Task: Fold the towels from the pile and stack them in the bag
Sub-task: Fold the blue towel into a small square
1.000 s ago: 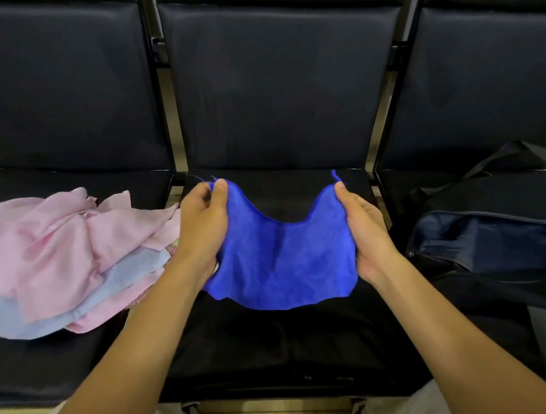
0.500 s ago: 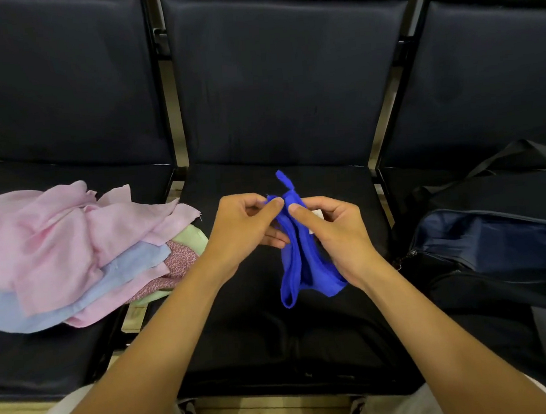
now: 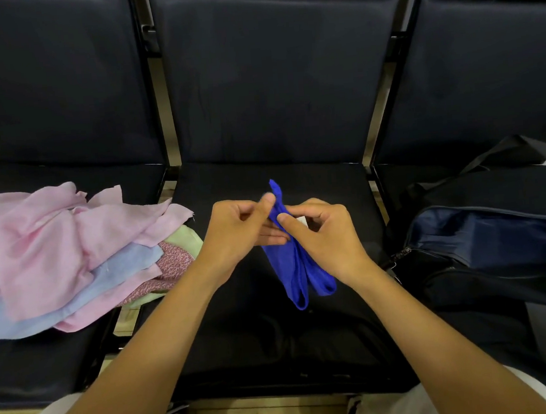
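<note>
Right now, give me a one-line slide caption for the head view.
Both hands, left hand and right hand, pinch a blue towel folded over the middle seat, between towel pile and open bag.

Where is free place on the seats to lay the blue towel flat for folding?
The middle seat is bare in front of both hands. The left seat is crowded by the towel pile, bare only along its front edge. The bag fills the right seat.

Blue towel [image 3: 294, 267]: solid royal blue, small white tag beside the right-hand fingers [image 3: 311, 208]. Pile [image 3: 72, 252], left of the fingers: pink, pale blue, light green, one red-patterned piece. Bag [image 3: 496, 238]: black, navy lining. Seats [image 3: 271, 76]: black.
</note>
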Tool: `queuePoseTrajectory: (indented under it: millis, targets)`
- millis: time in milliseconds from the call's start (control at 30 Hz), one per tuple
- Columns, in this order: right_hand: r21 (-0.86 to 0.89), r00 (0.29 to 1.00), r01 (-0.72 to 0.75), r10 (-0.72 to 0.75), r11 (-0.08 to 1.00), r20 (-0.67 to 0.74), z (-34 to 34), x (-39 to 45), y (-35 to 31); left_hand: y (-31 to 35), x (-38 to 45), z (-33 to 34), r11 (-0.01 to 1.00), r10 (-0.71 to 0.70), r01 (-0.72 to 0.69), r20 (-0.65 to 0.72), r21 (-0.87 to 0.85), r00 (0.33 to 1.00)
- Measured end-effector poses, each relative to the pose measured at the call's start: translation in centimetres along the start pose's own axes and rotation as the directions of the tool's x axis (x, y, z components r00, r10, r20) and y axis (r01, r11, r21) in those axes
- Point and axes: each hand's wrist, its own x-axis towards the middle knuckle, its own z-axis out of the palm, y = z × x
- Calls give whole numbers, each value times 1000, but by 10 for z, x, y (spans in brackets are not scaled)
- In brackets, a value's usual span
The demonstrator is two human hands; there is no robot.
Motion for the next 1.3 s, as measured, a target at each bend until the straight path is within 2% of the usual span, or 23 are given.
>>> queuePoseTrajectory:
  millis: [167, 333, 433, 533, 600, 700, 767, 900, 1067, 1200, 1300]
  targets:
    - [-46, 999, 37, -37, 998, 0, -5, 2, 2, -1, 2, -1, 992, -47, 49, 21, -120, 999]
    - [-33, 1000, 29, -29, 999, 11, -6, 3, 3, -5, 0, -4, 996, 91, -91, 55, -10, 994]
    - [-23, 998, 39, -38, 999, 47, -6, 2, 2, -9, 5, -7, 957, 220, -232, 84, 175, 972]
    - [-24, 995, 51, -49, 998, 87, -7, 0, 2, -13, 10, -12, 801, 328, -365, 162, 474, 931]
    - [-25, 993, 40, -37, 999, 110, -9, 0, 2, -14, 9, -14, 731, 376, -394, 153, 557, 914]
    - [23, 992, -9, 6, 1000, 123, -12, 1, 0, -13, 9, -17, 705, 431, -408, 107, 580, 896]
    - [61, 994, -19, 12, 998, 109, -14, 1, -2, -12, 9, -20, 685, 441, -421, 123, 594, 889]
    - [92, 996, -11, 3, 996, 94, -15, 2, -5, -9, 7, -25, 747, 386, -415, 170, 519, 907]
    - [161, 987, -104, 81, 982, 142, -17, 1, -8, -6, 5, -30, 806, 392, -401, 116, 435, 913]
    - [77, 987, -71, 58, 995, 151, -18, 0, -5, -3, 3, -35, 811, 391, -404, 122, 423, 912]
    - [78, 990, -71, 60, 994, 128, -17, 0, -4, -3, 3, -37, 809, 355, -386, 154, 443, 922]
